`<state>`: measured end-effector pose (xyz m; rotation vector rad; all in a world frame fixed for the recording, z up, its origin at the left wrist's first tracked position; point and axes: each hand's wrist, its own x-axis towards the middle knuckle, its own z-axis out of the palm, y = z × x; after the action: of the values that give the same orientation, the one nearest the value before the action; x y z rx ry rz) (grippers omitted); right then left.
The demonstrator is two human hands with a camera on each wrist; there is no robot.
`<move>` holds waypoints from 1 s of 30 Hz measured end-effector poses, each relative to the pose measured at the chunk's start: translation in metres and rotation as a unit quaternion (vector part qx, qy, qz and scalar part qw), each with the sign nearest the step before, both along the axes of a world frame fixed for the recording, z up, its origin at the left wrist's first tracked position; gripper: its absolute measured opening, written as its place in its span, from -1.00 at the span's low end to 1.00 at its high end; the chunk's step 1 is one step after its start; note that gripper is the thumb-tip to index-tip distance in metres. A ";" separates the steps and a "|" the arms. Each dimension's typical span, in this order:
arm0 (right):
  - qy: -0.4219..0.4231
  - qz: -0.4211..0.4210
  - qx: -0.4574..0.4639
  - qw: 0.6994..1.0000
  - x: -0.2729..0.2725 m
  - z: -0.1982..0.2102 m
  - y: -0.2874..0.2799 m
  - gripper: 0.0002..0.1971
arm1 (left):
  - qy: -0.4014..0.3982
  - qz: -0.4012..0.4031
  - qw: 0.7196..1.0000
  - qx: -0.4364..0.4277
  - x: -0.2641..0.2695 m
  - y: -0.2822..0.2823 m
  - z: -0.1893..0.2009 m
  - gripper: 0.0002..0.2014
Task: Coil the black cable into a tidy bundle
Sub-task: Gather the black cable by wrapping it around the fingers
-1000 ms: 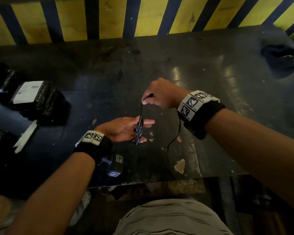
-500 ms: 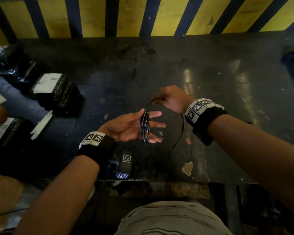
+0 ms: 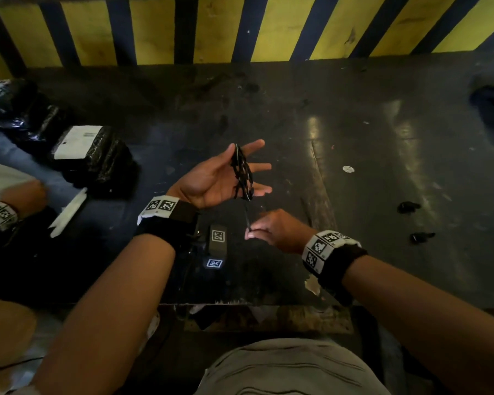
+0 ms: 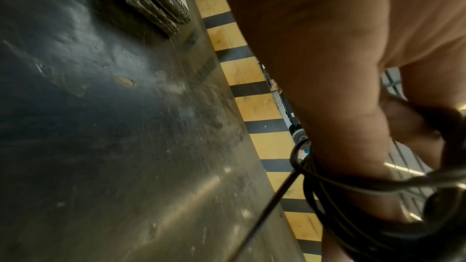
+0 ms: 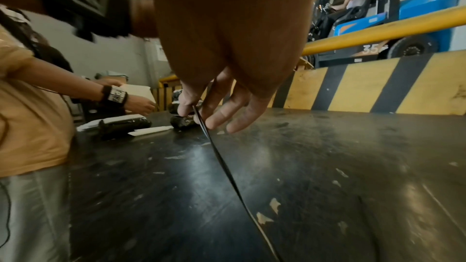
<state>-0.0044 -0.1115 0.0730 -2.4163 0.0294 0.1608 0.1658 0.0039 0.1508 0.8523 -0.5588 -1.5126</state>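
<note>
The left hand [image 3: 211, 178] is spread, palm up, above the dark table [image 3: 354, 155]. The black cable [image 3: 241, 172] is wound in loops around its straight fingers. At 6 o'clock from the loops, the right hand [image 3: 274, 230] pinches the free end of the cable between thumb and fingertips, close above the table.

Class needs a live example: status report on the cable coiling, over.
Left hand open, black cable looped round its fingers. Right hand pinching the loose end. Nothing in the way.
</note>
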 end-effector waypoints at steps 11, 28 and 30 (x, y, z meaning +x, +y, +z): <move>-0.043 0.001 -0.102 0.994 0.005 0.050 -0.014 -0.75 | -0.082 0.069 0.982 0.158 0.017 -0.006 -0.035 -0.52; -0.131 0.044 -0.374 0.917 0.042 0.125 -0.068 -0.76 | -0.032 -0.099 0.981 0.165 -0.020 0.005 -0.030 -0.52; -0.124 0.028 -0.358 0.925 0.042 0.121 -0.071 -0.74 | -0.019 -0.107 0.985 0.137 -0.023 0.009 -0.030 -0.50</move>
<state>0.0375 -0.1821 0.1943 -3.1529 -0.1185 -0.1666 0.1429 0.0127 0.1210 1.0607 -0.4874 -1.8007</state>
